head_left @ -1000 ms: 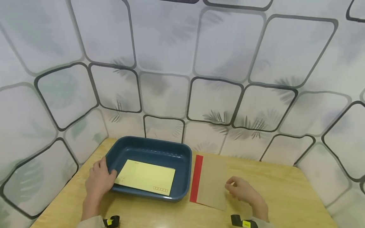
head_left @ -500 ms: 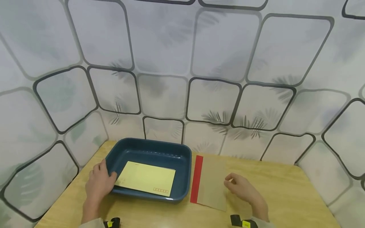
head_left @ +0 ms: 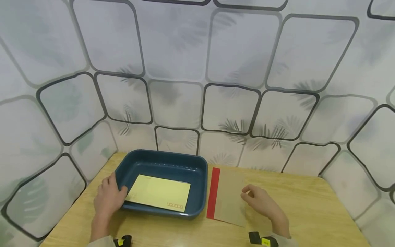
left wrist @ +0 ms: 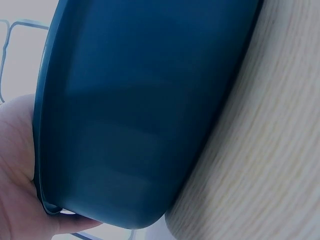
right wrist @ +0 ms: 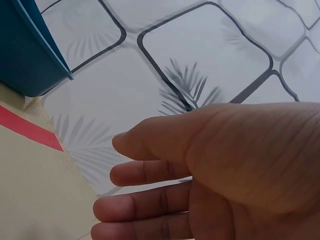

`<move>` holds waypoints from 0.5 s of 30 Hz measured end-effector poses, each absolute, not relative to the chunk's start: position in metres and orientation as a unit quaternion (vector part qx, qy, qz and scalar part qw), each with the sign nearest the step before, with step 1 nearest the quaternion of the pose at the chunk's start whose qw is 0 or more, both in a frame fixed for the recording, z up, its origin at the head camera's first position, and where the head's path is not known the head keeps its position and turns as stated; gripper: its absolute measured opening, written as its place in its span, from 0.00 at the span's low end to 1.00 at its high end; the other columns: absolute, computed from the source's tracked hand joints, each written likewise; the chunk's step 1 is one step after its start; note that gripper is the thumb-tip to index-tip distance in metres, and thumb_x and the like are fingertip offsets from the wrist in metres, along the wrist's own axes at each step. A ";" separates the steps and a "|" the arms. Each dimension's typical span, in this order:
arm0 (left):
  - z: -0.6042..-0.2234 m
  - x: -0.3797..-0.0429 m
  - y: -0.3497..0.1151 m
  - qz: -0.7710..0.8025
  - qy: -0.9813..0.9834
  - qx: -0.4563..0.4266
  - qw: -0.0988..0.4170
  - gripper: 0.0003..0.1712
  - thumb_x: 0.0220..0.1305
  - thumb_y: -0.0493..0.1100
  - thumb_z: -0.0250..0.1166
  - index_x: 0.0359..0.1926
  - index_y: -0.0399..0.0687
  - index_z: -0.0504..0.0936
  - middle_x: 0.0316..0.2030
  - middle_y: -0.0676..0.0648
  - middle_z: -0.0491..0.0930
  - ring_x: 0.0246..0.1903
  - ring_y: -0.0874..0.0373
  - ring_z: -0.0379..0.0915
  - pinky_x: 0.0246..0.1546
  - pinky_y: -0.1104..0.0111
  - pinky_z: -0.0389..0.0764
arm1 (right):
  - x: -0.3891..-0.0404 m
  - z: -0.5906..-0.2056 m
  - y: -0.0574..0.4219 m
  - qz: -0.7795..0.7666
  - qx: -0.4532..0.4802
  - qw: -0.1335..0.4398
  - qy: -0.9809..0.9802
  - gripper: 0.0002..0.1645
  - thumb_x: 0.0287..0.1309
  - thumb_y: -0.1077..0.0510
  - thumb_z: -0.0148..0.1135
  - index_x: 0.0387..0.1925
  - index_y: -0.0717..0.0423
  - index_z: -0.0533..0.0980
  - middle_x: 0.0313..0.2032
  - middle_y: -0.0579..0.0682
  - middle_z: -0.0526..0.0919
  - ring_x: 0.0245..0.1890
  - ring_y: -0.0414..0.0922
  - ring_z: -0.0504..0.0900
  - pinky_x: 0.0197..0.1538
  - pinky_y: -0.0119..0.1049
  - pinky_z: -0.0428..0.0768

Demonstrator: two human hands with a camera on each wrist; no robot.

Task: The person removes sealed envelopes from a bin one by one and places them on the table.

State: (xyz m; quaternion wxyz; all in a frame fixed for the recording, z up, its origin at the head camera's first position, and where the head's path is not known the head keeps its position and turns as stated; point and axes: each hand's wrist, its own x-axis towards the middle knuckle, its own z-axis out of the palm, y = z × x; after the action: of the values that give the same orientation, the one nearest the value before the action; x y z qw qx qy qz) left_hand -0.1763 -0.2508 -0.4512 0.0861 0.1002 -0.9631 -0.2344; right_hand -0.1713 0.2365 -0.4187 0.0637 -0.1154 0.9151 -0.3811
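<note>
A dark blue tray [head_left: 172, 160] stands on the table. My left hand [head_left: 108, 197] grips its near left corner; in the left wrist view the palm of the left hand [left wrist: 17, 170] lies against the rim, some fingers hidden. Inside the tray lies a pale yellow envelope [head_left: 158, 192] printed with a row of small red boxes at its lower right. To the tray's right, a tan paper piece [head_left: 230, 197] with a red strip down its left side lies flat. My right hand [head_left: 262, 202], holding nothing, hovers at that paper's right edge, its fingers loosely bent in the right wrist view.
The wooden table [head_left: 302, 209] ends at a pale wall [head_left: 234, 113] patterned with dark rounded outlines and leaf prints. This wall wraps around on the left and right too. A black strap piece with a yellow label [head_left: 265, 242] sits at the right wrist.
My right hand has moved slightly left and up, over the tan paper's right edge. The left hand stays on the tray corner, and the tray and envelope keep their places.
</note>
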 end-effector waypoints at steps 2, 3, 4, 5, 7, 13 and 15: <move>-0.451 -0.176 -0.250 -0.234 -0.963 0.101 0.085 0.42 0.61 0.46 0.49 0.67 0.27 0.42 0.59 0.22 0.52 0.55 0.25 0.50 0.42 0.31 0.64 | -0.171 -0.417 0.235 -0.379 -0.115 0.062 0.916 0.17 0.61 0.55 0.54 0.43 0.66 0.72 0.26 0.56 0.79 0.24 0.48 0.76 0.26 0.41 0.76; -0.451 -0.176 -0.250 -0.235 -0.963 0.101 0.085 0.42 0.61 0.46 0.49 0.67 0.27 0.42 0.59 0.22 0.52 0.55 0.25 0.49 0.41 0.31 0.63 | -0.170 -0.417 0.235 -0.377 -0.114 0.060 0.917 0.17 0.61 0.55 0.54 0.43 0.65 0.73 0.26 0.55 0.79 0.24 0.47 0.75 0.26 0.41 0.76; -0.451 -0.176 -0.251 -0.235 -0.963 0.101 0.084 0.42 0.61 0.47 0.49 0.67 0.27 0.42 0.59 0.21 0.52 0.55 0.25 0.49 0.42 0.30 0.63 | -0.170 -0.416 0.234 -0.374 -0.112 0.058 0.919 0.17 0.61 0.55 0.54 0.43 0.65 0.73 0.26 0.55 0.79 0.24 0.46 0.75 0.26 0.41 0.75; -0.451 -0.177 -0.251 -0.235 -0.963 0.101 0.085 0.42 0.61 0.46 0.49 0.67 0.27 0.42 0.59 0.21 0.52 0.55 0.25 0.49 0.42 0.30 0.63 | -0.170 -0.416 0.233 -0.371 -0.110 0.056 0.920 0.17 0.60 0.54 0.55 0.43 0.65 0.73 0.26 0.55 0.79 0.24 0.45 0.74 0.27 0.41 0.75; -0.451 -0.176 -0.250 -0.235 -0.963 0.102 0.084 0.42 0.61 0.46 0.49 0.67 0.27 0.42 0.59 0.22 0.52 0.55 0.25 0.49 0.42 0.30 0.63 | -0.170 -0.415 0.231 -0.368 -0.109 0.051 0.922 0.16 0.60 0.55 0.55 0.42 0.65 0.73 0.26 0.54 0.79 0.24 0.44 0.74 0.28 0.41 0.75; -0.451 -0.177 -0.250 -0.235 -0.962 0.110 0.083 0.41 0.61 0.46 0.49 0.67 0.28 0.42 0.59 0.22 0.52 0.55 0.26 0.49 0.44 0.31 0.63 | -0.171 -0.417 0.226 -0.357 -0.118 0.048 0.925 0.15 0.60 0.55 0.55 0.42 0.63 0.74 0.28 0.54 0.80 0.26 0.42 0.74 0.29 0.41 0.75; -0.451 -0.177 -0.250 -0.236 -0.962 0.111 0.083 0.41 0.61 0.46 0.49 0.67 0.27 0.43 0.59 0.22 0.52 0.55 0.26 0.49 0.44 0.31 0.63 | -0.171 -0.417 0.225 -0.355 -0.122 0.049 0.926 0.15 0.60 0.55 0.55 0.42 0.63 0.74 0.28 0.55 0.80 0.25 0.42 0.73 0.29 0.41 0.75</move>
State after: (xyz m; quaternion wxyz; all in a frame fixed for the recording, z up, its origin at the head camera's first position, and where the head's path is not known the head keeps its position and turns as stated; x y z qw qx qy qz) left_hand -0.1771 -0.2498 -0.4509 0.0826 0.1115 -0.9619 -0.2358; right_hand -0.1712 0.2246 -0.4168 0.0494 -0.1218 0.9255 -0.3552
